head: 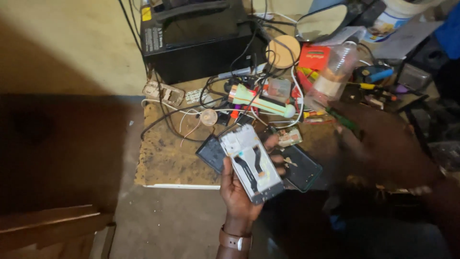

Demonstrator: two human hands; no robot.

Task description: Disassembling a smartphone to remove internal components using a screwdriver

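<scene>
My left hand point(238, 189) holds an opened phone frame point(251, 162), white inside with black ribbon cables, tilted over the front edge of a small worn table point(165, 160). A brown strap sits on that wrist. Under and beside the frame lie a dark phone battery point(211, 153) and a dark back cover point(303, 168). My right hand point(383, 144) is blurred, stretched over the table's right side near a green-handled screwdriver point(342, 120). I cannot tell whether it grips anything.
A black box unit point(199, 38) stands at the back of the table. Tangled black and white cables, a pale green tool point(261, 101), a clear plastic bottle point(333, 72), a round mirror point(321, 21) and small parts crowd the table's rear. Bare concrete floor lies left.
</scene>
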